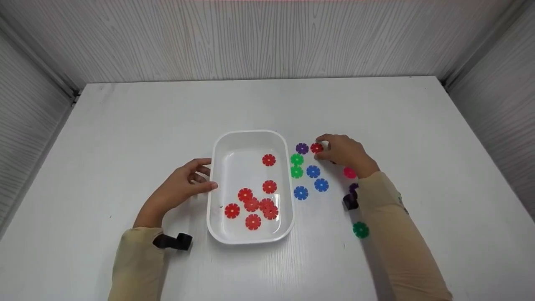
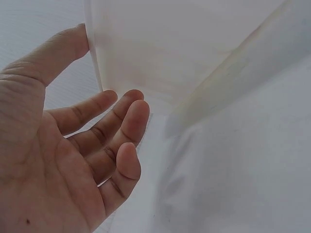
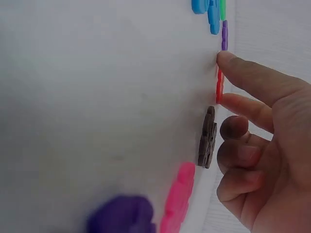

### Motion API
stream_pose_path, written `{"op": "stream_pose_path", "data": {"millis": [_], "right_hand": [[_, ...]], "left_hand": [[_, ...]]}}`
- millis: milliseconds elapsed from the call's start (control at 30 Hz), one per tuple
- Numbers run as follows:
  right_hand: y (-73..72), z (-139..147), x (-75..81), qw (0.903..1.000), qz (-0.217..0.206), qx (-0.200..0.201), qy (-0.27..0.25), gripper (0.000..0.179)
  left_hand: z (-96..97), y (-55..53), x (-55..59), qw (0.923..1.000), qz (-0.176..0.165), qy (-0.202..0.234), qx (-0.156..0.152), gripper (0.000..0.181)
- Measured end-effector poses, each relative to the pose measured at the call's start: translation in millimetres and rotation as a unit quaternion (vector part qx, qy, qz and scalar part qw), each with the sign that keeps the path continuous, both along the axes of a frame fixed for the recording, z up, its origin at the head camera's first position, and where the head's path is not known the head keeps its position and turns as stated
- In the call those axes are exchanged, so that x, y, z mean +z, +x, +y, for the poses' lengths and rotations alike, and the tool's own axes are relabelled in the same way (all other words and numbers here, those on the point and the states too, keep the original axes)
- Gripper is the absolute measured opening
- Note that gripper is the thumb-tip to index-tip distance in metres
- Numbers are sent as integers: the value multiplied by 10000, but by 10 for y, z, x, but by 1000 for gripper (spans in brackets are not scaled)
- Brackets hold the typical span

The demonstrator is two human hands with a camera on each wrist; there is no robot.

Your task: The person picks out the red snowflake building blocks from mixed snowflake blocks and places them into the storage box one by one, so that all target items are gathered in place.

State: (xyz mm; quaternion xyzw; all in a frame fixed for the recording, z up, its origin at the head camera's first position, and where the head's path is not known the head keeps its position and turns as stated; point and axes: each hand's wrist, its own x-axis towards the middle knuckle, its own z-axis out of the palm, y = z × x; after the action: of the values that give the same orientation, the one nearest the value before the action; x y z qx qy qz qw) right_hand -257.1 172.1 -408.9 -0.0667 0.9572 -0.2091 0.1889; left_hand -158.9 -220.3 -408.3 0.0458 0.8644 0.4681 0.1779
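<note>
My left hand [image 1: 179, 184] holds the left side of a white tray [image 1: 250, 241], its thumb at the rim and its other fingers bent against the outer wall. Inside the tray lie several red notched discs [image 1: 253, 222], some overlapping. To the tray's right, my right hand [image 1: 345, 150] pinches another red disc [image 3: 219, 85] between thumb and forefinger, low at the table surface. A purple disc [image 1: 302, 148] lies just left of that red one. Under the right hand is a dark brown disc [image 3: 207, 138], mostly hidden in the head view.
Two light green discs [image 1: 296, 159] lie along the tray's right wall, with three blue discs [image 1: 313, 171] nearby. A pink disc [image 1: 350, 172], a dark purple one [image 1: 353, 188] and a dark green one [image 1: 360, 230] lie near the right sleeve. Panelled walls [image 1: 259, 42] enclose the white table.
</note>
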Motion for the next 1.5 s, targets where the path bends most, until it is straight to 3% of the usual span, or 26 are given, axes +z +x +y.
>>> {"op": "stream_pose_path", "data": {"millis": [333,567,767,1000,1233,1500], "right_hand": [[-9,-90,35,9987,175,143,456,42],[-8,-142,47,9936,296,559,932,41],[8,-141,39,9953,-7,365,896,47],[-3,-84,47,9967,32,292,753,46],[37,-18,67,9977,-125,433,498,50],[45,-46,120,9940,-3,631,893,46]], "left_hand": [[2,3,-1,10000,-10,-67,16,68],[-20,19,-19,9999,111,78,-18,66],[1,17,-26,10000,56,38,8,67],[-7,26,-9,10000,40,17,10,67],[-13,36,18,9999,119,58,-4,67],[-8,-2,-8,9999,98,98,9,67]]}}
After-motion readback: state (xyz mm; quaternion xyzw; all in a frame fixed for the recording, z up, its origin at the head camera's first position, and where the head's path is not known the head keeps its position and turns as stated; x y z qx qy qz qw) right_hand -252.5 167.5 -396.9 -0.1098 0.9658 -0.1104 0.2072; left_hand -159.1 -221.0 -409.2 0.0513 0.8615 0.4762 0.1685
